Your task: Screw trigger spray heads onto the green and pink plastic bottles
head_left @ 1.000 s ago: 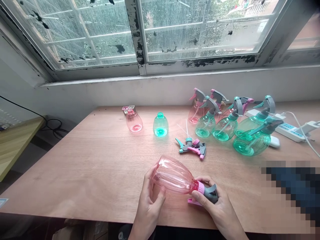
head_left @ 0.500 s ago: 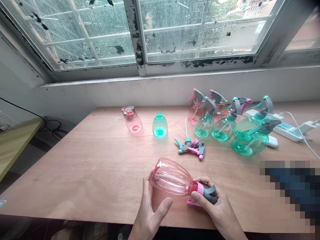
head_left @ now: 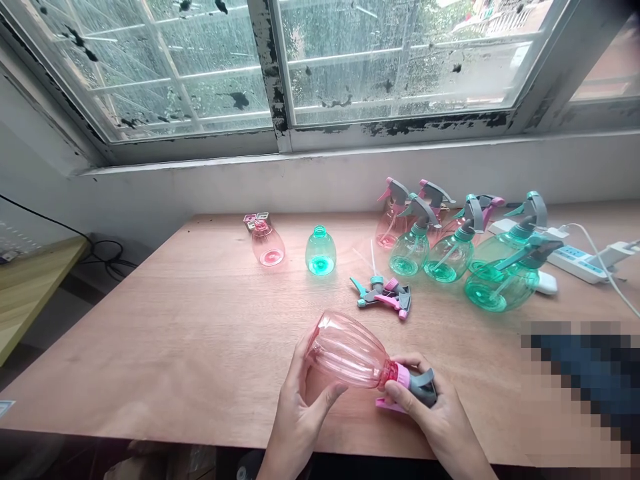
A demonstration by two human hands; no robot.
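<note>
A pink transparent spray bottle point(head_left: 347, 350) lies tilted between my hands, its base to the upper left and its spray head point(head_left: 424, 387) to the lower right. My left hand point(head_left: 307, 407) cups the base end, the thumb near the underside and the other fingers mostly hidden behind the bottle. Thumb and fingers of my right hand point(head_left: 430, 407) are closed around the pink collar point(head_left: 401, 375) and the grey head. Beyond the bottle, loose trigger sprayers point(head_left: 383, 297) in teal, pink and grey lie on the wooden table point(head_left: 190, 333).
A headless pink bottle point(head_left: 269, 245) and a headless green bottle point(head_left: 321, 253) stand farther back. Several spray bottles with heads point(head_left: 447, 260) crowd the back right, beside a white power strip point(head_left: 580, 263) with cables. A pixelated dark area point(head_left: 585, 373) covers the right side.
The pink bottle's base end has shifted slightly up and right. My left thumb has moved closer to the bottle's underside. My right hand keeps its grip at the collar.
</note>
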